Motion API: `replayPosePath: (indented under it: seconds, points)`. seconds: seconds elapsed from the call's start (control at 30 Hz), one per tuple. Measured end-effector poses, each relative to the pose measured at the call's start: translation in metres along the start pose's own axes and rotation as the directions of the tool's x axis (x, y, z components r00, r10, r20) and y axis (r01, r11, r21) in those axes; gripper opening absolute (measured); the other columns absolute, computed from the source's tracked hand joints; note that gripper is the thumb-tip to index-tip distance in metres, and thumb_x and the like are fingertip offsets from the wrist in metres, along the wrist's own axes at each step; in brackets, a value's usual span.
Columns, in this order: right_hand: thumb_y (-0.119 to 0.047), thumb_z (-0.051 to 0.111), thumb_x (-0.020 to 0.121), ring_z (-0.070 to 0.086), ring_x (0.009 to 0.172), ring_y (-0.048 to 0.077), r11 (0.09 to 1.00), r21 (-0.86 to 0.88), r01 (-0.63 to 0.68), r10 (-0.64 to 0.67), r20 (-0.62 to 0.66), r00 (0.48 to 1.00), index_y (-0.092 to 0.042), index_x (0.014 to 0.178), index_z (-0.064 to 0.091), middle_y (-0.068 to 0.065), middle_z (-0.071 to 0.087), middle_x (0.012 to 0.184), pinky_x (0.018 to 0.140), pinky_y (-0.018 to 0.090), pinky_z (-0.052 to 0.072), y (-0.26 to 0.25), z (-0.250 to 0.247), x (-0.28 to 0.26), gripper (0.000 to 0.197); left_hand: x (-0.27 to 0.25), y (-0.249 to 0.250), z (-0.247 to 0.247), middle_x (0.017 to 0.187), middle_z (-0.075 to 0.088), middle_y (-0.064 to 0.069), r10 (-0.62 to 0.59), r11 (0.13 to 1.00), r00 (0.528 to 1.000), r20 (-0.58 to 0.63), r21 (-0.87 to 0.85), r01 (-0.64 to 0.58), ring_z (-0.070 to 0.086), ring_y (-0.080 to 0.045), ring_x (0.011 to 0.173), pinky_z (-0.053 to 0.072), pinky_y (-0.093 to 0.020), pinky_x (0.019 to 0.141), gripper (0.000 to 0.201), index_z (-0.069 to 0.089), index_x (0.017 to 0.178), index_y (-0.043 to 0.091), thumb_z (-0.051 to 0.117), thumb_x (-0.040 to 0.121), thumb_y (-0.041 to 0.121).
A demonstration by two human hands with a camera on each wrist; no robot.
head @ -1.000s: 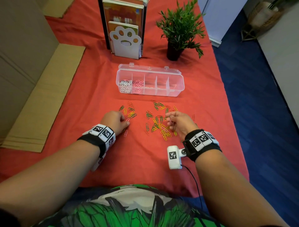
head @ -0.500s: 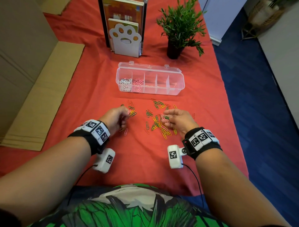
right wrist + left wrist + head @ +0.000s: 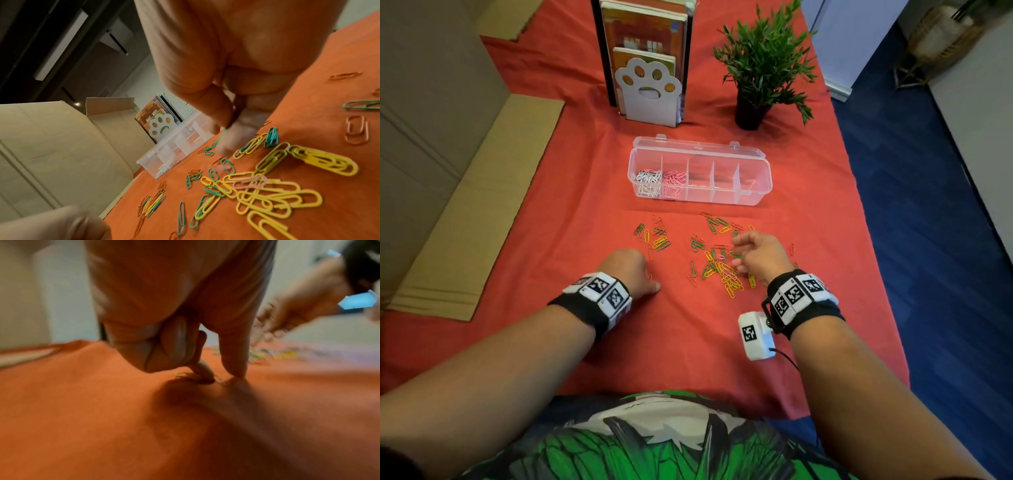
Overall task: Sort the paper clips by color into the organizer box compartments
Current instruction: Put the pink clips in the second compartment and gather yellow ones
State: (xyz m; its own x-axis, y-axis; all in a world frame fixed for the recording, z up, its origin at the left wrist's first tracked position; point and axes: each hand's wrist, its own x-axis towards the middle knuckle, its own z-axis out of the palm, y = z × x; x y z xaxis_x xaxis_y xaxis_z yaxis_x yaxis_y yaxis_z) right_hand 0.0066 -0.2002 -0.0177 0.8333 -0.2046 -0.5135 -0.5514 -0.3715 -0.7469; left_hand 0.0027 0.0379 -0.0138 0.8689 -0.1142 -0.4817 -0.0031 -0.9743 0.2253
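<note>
The clear organizer box [image 3: 756, 192] lies open at mid-table, with white clips [image 3: 648, 180] in its leftmost compartment and pink clips [image 3: 674, 178] in the one beside it. Loose green, yellow and orange paper clips [image 3: 722, 267] are scattered on the red cloth in front of it. My left hand [image 3: 652, 282] is curled, its thumb and forefinger tips down on the cloth around a pale clip [image 3: 192, 378]. My right hand [image 3: 734, 253] hovers over the big yellow and green pile [image 3: 267, 186], with a thin green clip [image 3: 222, 134] pinched between thumb and finger.
A smaller cluster of clips [image 3: 657, 238] lies left of the main pile. Behind the box stand a paw-shaped book holder [image 3: 649, 92] and a potted plant [image 3: 753, 85]. Flat cardboard [image 3: 476, 205] covers the left side. The table's right edge drops to blue floor [image 3: 928, 240].
My left hand has drawn back from the small left cluster toward me and now presses down on a single clip. My right hand stays over the main pile, its fingers closing together.
</note>
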Motion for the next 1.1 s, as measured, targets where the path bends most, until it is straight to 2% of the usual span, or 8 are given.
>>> replayPosePath:
  seconds: [0.1, 0.47, 0.6, 0.67, 0.77, 0.87, 0.93, 1.1]
  points:
    - [0.012, 0.044, 0.076, 0.058, 0.071, 0.016, 0.991, -0.128, 0.048, -0.06, -0.092, 0.994, -0.016, 0.086, 0.066, 0.002, 0.063, 0.082, 0.07, 0.032, 0.052, 0.006, -0.005, 0.0, 0.037, 0.004, -0.002, 0.008, 0.094, 0.07, -0.011, 0.0, 1.0, 1.0, -0.001, 0.026, 0.0, 0.064, -0.029, 0.093, 0.048, -0.031, 0.074, 0.035, 0.068, 0.086, 0.011, 0.071, 0.071, 0.042]
    - [0.017, 0.026, 0.081, 0.06, 0.065, 0.014, 0.994, 0.108, 0.001, -0.003, 0.022, 1.0, -0.011, 0.096, 0.054, 0.01, 0.058, 0.093, 0.047, 0.022, 0.044, 0.007, -0.003, -0.006, 0.043, 0.002, 0.009, 0.007, 0.097, 0.068, -0.017, 0.029, 0.992, 0.998, 0.049, 0.121, -0.035, 0.062, -0.032, 0.095, 0.049, -0.033, 0.079, 0.027, 0.066, 0.086, 0.004, 0.055, 0.08, 0.028]
    - [0.003, 0.041, 0.087, 0.056, 0.063, 0.011, 0.984, -0.137, 0.117, -0.129, -0.085, 0.988, -0.021, 0.092, 0.061, -0.003, 0.059, 0.08, 0.052, 0.019, 0.041, 0.003, -0.014, -0.008, 0.032, 0.002, 0.018, -0.006, 0.081, 0.059, -0.016, 0.032, 0.981, 0.993, 0.112, -0.194, -0.009, 0.059, -0.03, 0.081, 0.04, -0.027, 0.066, 0.02, 0.058, 0.077, 0.011, 0.048, 0.084, 0.027]
    - [-0.008, 0.046, 0.089, 0.052, 0.062, 0.012, 0.927, -0.357, 0.115, -0.137, -0.038, 0.99, -0.022, 0.087, 0.063, -0.004, 0.056, 0.071, 0.055, 0.02, 0.038, 0.003, -0.013, -0.01, 0.021, 0.001, 0.026, -0.015, 0.063, 0.048, -0.009, 0.106, 0.782, 0.967, 0.229, -0.621, 0.061, 0.048, -0.023, 0.051, 0.032, -0.021, 0.048, 0.015, 0.046, 0.066, 0.013, 0.043, 0.071, 0.026]
    - [-0.022, 0.057, 0.086, 0.06, 0.089, 0.026, 0.765, -0.631, 0.127, -0.113, 0.063, 0.992, -0.014, 0.086, 0.062, 0.011, 0.065, 0.093, 0.076, 0.027, 0.045, 0.009, 0.001, -0.016, 0.009, -0.002, 0.033, -0.025, 0.054, 0.048, -0.005, 0.243, 0.162, 0.896, 0.371, -0.926, 0.34, 0.042, -0.014, 0.038, 0.033, -0.015, 0.043, 0.01, 0.045, 0.061, 0.013, 0.038, 0.056, 0.018]
    - [-0.022, 0.058, 0.085, 0.056, 0.105, 0.034, 0.671, -0.718, 0.185, -0.185, 0.079, 0.98, -0.004, 0.105, 0.058, 0.019, 0.055, 0.113, 0.091, 0.037, 0.048, 0.019, 0.017, -0.017, 0.026, -0.001, 0.038, -0.028, 0.057, 0.057, -0.005, 0.299, 0.003, 0.871, 0.39, -0.913, 0.408, 0.054, -0.015, 0.045, 0.047, -0.018, 0.046, 0.02, 0.057, 0.066, 0.011, 0.038, 0.071, 0.016]
    - [-0.015, 0.055, 0.085, 0.056, 0.105, 0.036, 0.664, -0.719, 0.205, -0.201, 0.092, 0.975, -0.003, 0.106, 0.056, 0.02, 0.052, 0.114, 0.091, 0.039, 0.048, 0.019, 0.019, -0.018, 0.024, 0.006, 0.048, -0.021, 0.051, 0.05, 0.002, 0.205, 0.091, 0.893, 0.402, -0.916, 0.391, 0.046, -0.009, 0.041, 0.041, -0.014, 0.041, 0.025, 0.058, 0.069, 0.014, 0.04, 0.086, 0.021]
    - [-0.01, 0.054, 0.085, 0.061, 0.09, 0.027, 0.827, -0.543, 0.148, -0.168, 0.012, 0.986, -0.016, 0.085, 0.056, 0.01, 0.065, 0.093, 0.073, 0.026, 0.044, 0.015, 0.003, -0.018, 0.007, 0.027, 0.07, 0.006, 0.078, 0.07, -0.005, 0.175, 0.825, 0.98, -0.097, -0.529, -0.2, 0.062, -0.025, 0.074, 0.045, -0.026, 0.068, 0.009, 0.071, 0.082, 0.019, 0.063, 0.083, 0.024]
